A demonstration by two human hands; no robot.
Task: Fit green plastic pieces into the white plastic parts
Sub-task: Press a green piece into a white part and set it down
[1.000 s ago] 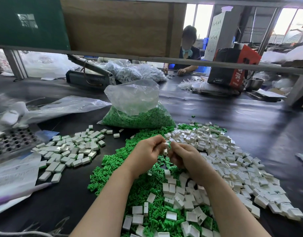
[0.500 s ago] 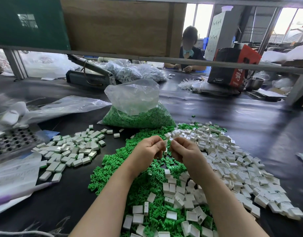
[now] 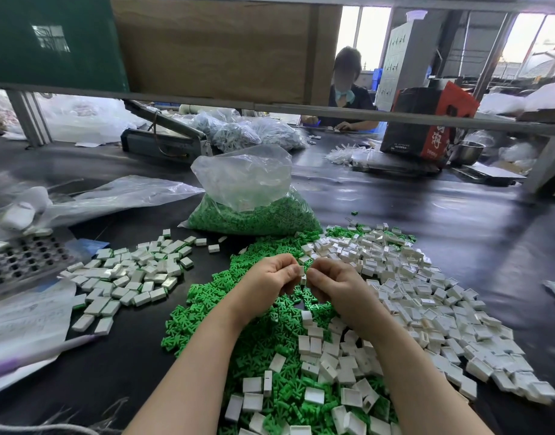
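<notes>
Head view, change: one second ago the two hands were pressed together over the green pile with a white part pinched between them. Half a second ago they had drawn slightly apart. Now the left hand (image 3: 271, 279) pinches a white part (image 3: 299, 270) at its fingertips, and the right hand (image 3: 334, 282) meets it from the other side, fingers curled and closed on something too small to identify. By judgement, one insertion is being seated or has just been seated; whether a green piece sits inside the held part cannot be told.

Head view, task items: the loose green pieces (image 3: 213, 312) form a heap on the black counter (image 3: 458, 221) directly below both hands. They are small, bright green, with branching prongs. The empty white parts (image 3: 426, 296) lie in a wide spread to the right and in front of the heap, overlapping its near edge; they are small rectangular shells, several showing an open face. A separate group of closed white blocks (image 3: 135, 271), some showing green at the edge, lies well apart to the left, probably finished units. A clear bag of green pieces (image 3: 254, 215) stands behind the heap
</notes>
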